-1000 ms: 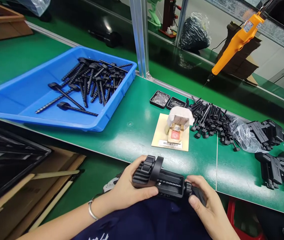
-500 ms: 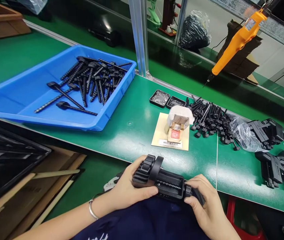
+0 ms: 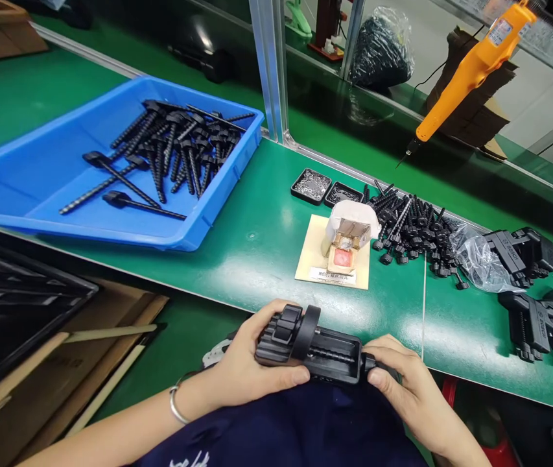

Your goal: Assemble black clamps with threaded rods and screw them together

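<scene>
My left hand (image 3: 243, 371) is wrapped round the ribbed end of a black plastic screw clamp (image 3: 332, 371), thumb along its near side. The clamp lies crosswise above my lap, in front of the bench edge. A threaded rod (image 3: 333, 353) runs along its open frame, and a ring-shaped part (image 3: 309, 332) stands up near my left fingers. At the clamp's right end, my right hand (image 3: 415, 389) pinches the small black knob (image 3: 367, 363) between thumb and fingers. The clamp's underside is hidden.
A blue tray (image 3: 179, 241) holds several black threaded rods with knobs. On the green bench stand a white-topped fixture (image 3: 352, 217), two small screw trays (image 3: 311, 185), a pile of knobbed rods (image 3: 417, 224) and black clamps (image 3: 539, 324). An orange electric screwdriver (image 3: 470, 71) hangs above.
My right hand and the knob have shifted slightly to the right. The clamp has tilted a little, its frame now facing up more. The camera view has shifted slightly.
</scene>
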Available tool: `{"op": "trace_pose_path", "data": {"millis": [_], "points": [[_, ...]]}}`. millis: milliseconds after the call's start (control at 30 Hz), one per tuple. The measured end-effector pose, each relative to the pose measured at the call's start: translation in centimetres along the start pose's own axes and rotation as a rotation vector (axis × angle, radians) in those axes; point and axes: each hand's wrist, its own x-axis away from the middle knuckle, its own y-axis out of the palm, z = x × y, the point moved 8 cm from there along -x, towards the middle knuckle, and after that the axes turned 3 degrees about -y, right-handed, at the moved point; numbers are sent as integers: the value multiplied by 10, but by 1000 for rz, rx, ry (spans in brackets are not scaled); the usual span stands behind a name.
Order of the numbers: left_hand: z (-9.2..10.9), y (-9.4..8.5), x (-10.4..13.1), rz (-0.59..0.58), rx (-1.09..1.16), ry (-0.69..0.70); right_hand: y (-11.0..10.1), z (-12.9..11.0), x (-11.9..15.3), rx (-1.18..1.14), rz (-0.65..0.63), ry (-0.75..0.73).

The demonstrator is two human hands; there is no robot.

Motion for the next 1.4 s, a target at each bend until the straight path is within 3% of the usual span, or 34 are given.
{"op": "trace_pose_path", "data": {"millis": [100, 267, 333, 400, 567, 700, 800, 1033, 1100, 1167, 1300, 1400], "points": [[4, -1, 2, -12, -89, 37, -1, -5, 0, 95, 37, -47], [10, 1, 4, -53, -81, 81, -3, -35, 7, 424, 185, -427], [14, 3, 3, -69, -84, 102, -2, -41, 10, 465, 219, -509], [16, 2, 2, -52, -120, 109, -4, -37, 8, 389, 215, -441], [19, -5, 2, 18, -208, 129, -7, -9, -1, 49, 52, -19], [23, -4, 2, 0, -244, 155, -3, -6, -2, 14, -17, 18], [25, -2, 1, -26, -236, 158, -2, -14, -2, 168, 62, -120], [31, -9, 9, 55, -357, 209, 22, -42, 4, 929, 281, -658], [32, -16, 10, 149, -398, 159, 22, -47, 0, 972, 310, -718], [31, -25, 6, 232, -358, 26, 19, -56, -9, 951, 312, -722], [32, -30, -7, 251, -81, -266, 27, -83, -22, 1030, 380, -797], [43, -29, -8, 222, 58, -342, 42, -96, -31, 1065, 459, -853]]}}
